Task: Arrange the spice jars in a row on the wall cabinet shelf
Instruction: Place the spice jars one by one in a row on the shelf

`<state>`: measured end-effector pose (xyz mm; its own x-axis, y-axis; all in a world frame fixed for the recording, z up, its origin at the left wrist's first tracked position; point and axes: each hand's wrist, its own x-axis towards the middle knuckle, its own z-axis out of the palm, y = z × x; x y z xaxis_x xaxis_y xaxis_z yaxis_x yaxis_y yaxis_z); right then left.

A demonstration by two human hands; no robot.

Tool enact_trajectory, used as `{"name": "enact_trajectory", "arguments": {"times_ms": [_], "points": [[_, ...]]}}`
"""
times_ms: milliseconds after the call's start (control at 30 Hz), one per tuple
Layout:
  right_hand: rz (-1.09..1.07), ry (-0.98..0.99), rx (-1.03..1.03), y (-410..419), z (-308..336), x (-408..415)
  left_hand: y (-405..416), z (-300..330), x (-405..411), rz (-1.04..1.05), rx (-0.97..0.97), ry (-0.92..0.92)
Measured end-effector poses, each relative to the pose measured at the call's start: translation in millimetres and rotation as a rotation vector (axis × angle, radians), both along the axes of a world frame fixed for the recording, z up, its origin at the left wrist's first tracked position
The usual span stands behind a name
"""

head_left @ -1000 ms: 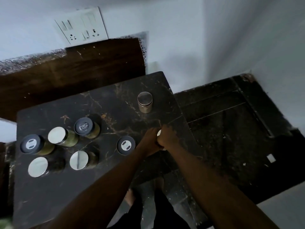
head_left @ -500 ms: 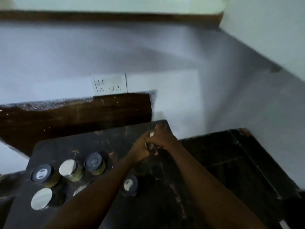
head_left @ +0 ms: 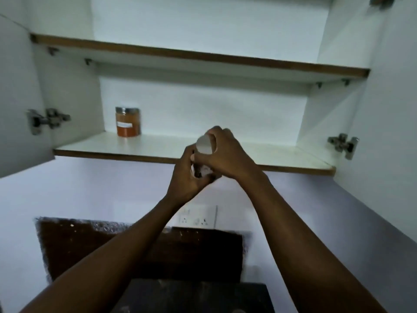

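Both hands hold one spice jar point(head_left: 204, 147) with a silver lid, raised in front of the lower wall cabinet shelf point(head_left: 158, 148). My left hand point(head_left: 186, 176) wraps the jar's lower part from the left. My right hand point(head_left: 228, 154) covers its right side and top. Most of the jar is hidden by my fingers. A jar of orange spice point(head_left: 128, 122) with a silver lid and a white label stands upright at the back left of that shelf.
An upper shelf point(head_left: 203, 55) spans the open cabinet. Both doors point(head_left: 13, 98) stand open with metal hinges point(head_left: 343, 144) on each side. A wall socket point(head_left: 198, 216) sits below, above a dark wooden board point(head_left: 144, 251) and the dark counter edge point(head_left: 194, 297).
Both hands lifted the jar from the counter up to the lower shelf's front edge. The view tilted up, so the jars on the counter have left the frame.
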<state>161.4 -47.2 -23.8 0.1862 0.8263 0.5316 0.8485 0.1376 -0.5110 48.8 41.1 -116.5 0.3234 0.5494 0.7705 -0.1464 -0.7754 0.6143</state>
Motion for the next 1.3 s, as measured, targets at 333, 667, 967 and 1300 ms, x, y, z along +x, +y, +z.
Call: {"name": "enact_trajectory", "arguments": {"times_ms": [333,667,967,1300], "points": [[0.142,0.350,0.191,155,35,-54,122,84,-58,0.267,-0.093,0.136],[0.238,0.482,0.068,241,-16,-66,213,89,-131,0.233,-0.425,0.560],[0.140,0.456,-0.013,249,-16,-58,227,82,-127,0.193,-0.493,0.469],[-0.039,0.512,0.012,242,-15,-61,219,82,-130,0.280,-0.496,0.368]]}}
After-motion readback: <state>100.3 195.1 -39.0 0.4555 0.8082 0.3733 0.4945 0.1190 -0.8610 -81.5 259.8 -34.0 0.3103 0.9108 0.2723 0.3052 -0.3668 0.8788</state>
